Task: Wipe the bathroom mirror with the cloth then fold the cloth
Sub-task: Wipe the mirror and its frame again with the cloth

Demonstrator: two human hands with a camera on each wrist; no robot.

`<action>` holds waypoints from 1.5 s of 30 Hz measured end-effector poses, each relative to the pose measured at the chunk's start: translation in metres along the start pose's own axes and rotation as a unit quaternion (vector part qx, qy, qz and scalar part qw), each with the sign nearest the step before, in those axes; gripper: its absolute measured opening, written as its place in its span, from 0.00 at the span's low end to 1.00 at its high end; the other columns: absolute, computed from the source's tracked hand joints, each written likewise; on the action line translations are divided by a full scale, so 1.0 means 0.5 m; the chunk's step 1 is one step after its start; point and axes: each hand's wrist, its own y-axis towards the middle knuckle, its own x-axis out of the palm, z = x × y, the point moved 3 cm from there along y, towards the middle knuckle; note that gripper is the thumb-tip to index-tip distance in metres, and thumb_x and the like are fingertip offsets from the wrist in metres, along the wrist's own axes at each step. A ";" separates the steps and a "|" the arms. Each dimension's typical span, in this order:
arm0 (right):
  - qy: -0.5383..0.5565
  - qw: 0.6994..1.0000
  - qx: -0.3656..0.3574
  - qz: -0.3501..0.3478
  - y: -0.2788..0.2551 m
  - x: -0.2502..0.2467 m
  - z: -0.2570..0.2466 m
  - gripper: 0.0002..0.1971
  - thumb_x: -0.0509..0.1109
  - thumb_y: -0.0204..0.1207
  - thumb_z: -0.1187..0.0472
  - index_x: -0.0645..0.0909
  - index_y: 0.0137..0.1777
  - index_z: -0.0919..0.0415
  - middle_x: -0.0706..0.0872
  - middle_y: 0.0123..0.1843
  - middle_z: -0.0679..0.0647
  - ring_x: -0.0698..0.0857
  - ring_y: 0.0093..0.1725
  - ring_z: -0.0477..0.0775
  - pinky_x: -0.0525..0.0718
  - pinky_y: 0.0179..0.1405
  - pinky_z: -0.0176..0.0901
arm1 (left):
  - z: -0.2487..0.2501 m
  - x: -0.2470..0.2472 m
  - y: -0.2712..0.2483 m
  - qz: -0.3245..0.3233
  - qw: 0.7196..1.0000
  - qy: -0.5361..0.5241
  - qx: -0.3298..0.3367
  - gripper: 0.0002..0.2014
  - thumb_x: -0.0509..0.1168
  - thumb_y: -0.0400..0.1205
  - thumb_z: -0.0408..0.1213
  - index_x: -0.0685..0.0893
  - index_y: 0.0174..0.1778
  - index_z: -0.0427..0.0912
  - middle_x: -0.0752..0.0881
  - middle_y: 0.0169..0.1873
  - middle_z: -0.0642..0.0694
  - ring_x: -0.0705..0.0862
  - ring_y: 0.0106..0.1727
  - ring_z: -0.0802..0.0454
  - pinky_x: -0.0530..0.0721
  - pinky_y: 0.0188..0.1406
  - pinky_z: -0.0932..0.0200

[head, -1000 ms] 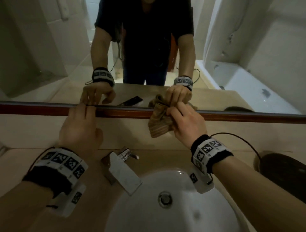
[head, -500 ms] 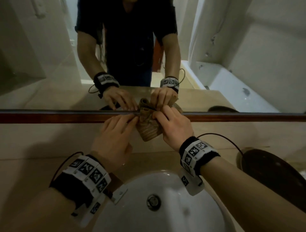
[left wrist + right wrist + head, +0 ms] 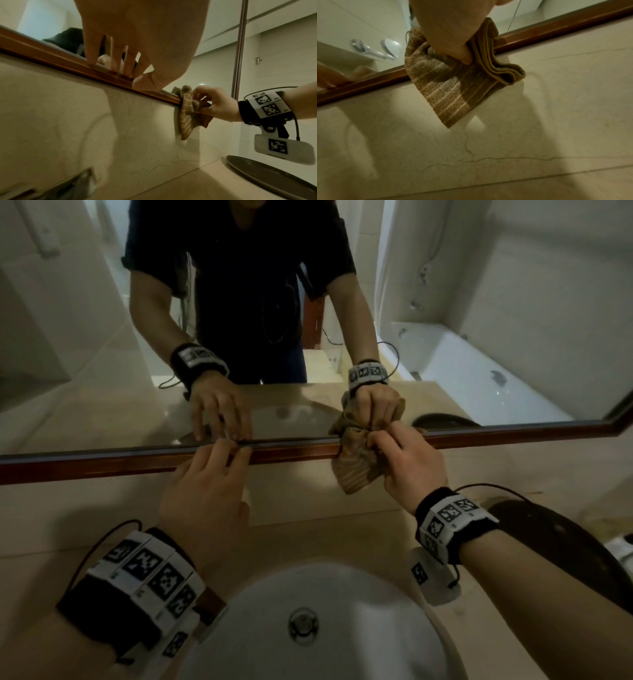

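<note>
Both forearms reach forward over the white sink (image 3: 342, 604) toward the lower edge of the mirror (image 3: 479, 320). The left hand (image 3: 205, 494) is held palm down, its fingers nearly straight and slightly spread, their tips resting on the mirror's brown wooden frame (image 3: 102, 465); it holds nothing. The right hand (image 3: 409, 460) is raised at the same height, well apart from the left, its fingers curled tight around 1 bunched striped brown cloth (image 3: 352, 470). The upper part of the cloth presses against the frame and the bottom strip of glass, while a loose corner hangs down over the beige tiled wall (image 3: 539, 108). In the right wrist view the thumb pins the folds together. Each wrist carries 1 black band with square markers, 2 in all. 1 dark round tray (image 3: 565, 553) sits on the counter beside the sink, under the right forearm.
</note>
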 end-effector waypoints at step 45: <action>0.035 0.999 -0.014 0.016 -0.192 -0.048 0.694 0.20 0.69 0.65 0.74 0.84 0.56 0.58 0.83 0.49 0.58 0.82 0.46 0.65 0.81 0.32 0.52 | 0.589 0.089 0.241 0.242 0.970 -0.014 0.002 0.24 0.63 0.70 0.37 0.81 0.63 0.34 0.76 0.46 0.37 0.76 0.46 0.34 0.74 0.47 0.39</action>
